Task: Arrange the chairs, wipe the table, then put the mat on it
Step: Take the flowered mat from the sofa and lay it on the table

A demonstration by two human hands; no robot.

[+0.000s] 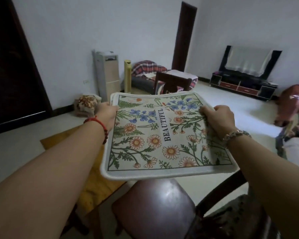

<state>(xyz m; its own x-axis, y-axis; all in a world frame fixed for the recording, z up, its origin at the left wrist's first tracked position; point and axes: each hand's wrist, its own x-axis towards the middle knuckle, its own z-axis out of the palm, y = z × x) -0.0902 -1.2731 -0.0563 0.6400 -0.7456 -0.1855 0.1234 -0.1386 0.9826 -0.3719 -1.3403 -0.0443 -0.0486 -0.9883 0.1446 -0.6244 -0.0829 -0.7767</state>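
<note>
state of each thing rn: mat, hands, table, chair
mat: held in the air, print up, not yet on the table
left hand: grips the mat's left edge
right hand: grips the mat's right edge
table: wooden top partly visible below the left arm
near chair: upright, seat below the mat

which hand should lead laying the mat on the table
Probably left. Both hands grip the mat, but the left hand holds the edge nearest the wooden table, under that forearm; the right hand holds the side away from it.

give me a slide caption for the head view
Left hand and right hand grip the floral mat by its sides, wooden table and dark chair below.
</note>
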